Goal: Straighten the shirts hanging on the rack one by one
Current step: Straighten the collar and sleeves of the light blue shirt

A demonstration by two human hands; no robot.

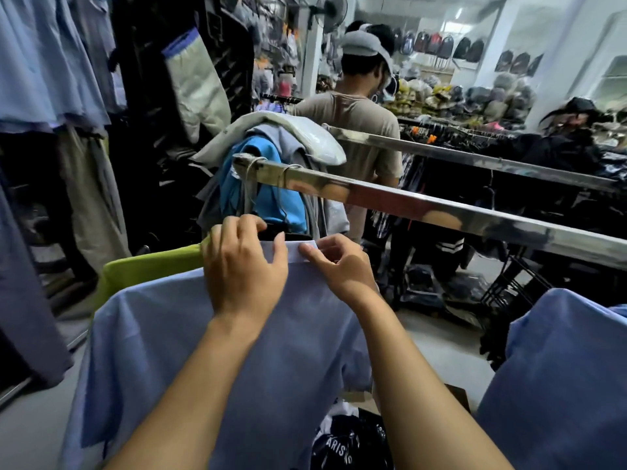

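Both hands are up at the top of the blue shirt, which hangs just in front of the shiny rail. The hanger is hidden, so I cannot tell how it sits. The left hand has its fingers curled over the top edge of the shirt, with the thumb on the collar. The right hand pinches the collar between thumb and first finger. To do this step well, I think the hands should pull the collar flat and even on both sides, then slide down to smooth the shoulders. Small, soft tugs are best, as a hard pull might slip the shirt off. The cloth looks thin and soft, with small folds. The collar band is paler and looks a bit stiffer. The rail is hard, flat-sided metal and shines like a mirror. A green shirt hangs right behind the blue one. Another blue shirt hangs to the right, apart from it. A soft pile of clothes lies over the far end of the rail, and a person stands beyond it.
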